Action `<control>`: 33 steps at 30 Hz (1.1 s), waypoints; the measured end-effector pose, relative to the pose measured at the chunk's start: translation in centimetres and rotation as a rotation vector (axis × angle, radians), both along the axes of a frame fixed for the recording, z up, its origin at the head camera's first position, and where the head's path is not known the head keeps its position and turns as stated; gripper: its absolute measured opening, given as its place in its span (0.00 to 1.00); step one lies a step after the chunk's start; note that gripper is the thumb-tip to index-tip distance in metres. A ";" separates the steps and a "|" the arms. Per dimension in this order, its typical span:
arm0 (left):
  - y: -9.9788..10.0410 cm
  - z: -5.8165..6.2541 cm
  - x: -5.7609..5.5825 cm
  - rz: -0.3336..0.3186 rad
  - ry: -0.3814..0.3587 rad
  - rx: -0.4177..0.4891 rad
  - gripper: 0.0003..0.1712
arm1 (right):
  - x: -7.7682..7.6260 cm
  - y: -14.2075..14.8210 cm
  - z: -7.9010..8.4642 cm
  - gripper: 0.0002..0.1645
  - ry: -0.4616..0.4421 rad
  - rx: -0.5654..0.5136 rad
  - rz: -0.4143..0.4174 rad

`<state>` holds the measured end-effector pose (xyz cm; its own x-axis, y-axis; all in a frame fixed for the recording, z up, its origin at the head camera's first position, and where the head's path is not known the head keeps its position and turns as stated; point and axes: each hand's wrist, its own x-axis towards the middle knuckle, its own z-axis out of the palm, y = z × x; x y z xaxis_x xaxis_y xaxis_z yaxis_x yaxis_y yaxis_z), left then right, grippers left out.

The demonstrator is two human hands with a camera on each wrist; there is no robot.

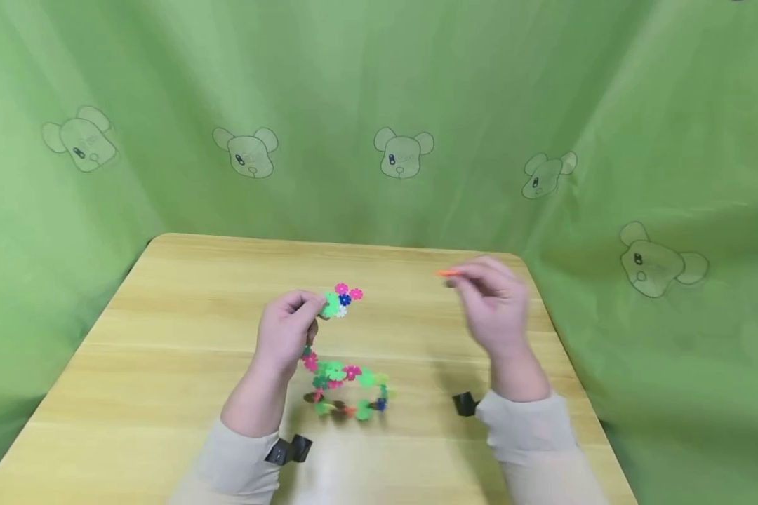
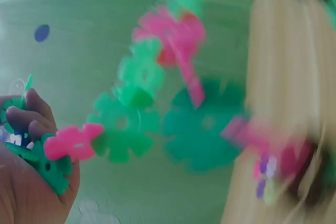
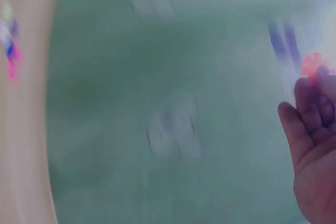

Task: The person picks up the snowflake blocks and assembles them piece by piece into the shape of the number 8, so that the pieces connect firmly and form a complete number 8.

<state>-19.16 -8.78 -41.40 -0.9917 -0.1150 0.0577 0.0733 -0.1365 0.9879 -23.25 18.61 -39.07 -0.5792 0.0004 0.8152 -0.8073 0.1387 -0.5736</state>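
Observation:
My left hand [image 1: 284, 330] pinches a light green snowflake disc [image 1: 329, 306] between thumb and fingers. Below that hand hangs a chain of interlocked snowflake discs [image 1: 351, 372] in green, pink, yellow, orange and blue, bending into a loop over the table. Close up in the left wrist view, green discs [image 2: 123, 121] and a pink disc [image 2: 76, 142] run out from the palm, partly blurred. Off to the right, my raised right hand [image 1: 495, 305] pinches an orange snowflake disc [image 1: 446, 273] by its edge; its notched rim shows in the right wrist view.
A few small discs, pink [image 1: 356, 294], blue [image 1: 344, 299] and white, lie on the wooden table [image 1: 183, 315] just beyond the left fingertips. Green curtain [image 1: 328, 84] with bear faces surrounds the table's back and sides. Black wrist mounts [image 1: 464, 404] stick out from both sleeves.

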 end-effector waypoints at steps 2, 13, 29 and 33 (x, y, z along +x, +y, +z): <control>0.3 0.3 -0.1 -0.021 0.034 0.022 0.11 | 0.4 -1.8 -0.4 0.09 0.013 0.133 0.042; 2.4 0.6 0.2 -0.044 0.095 0.061 0.12 | 1.9 -6.3 -2.5 0.12 0.056 0.170 0.111; 3.0 0.1 0.6 -0.120 0.079 0.139 0.14 | 1.8 -6.5 -2.7 0.11 0.167 0.219 0.096; 2.4 0.1 0.5 -0.176 0.076 0.016 0.10 | 1.5 -6.0 -2.7 0.14 0.143 0.225 0.132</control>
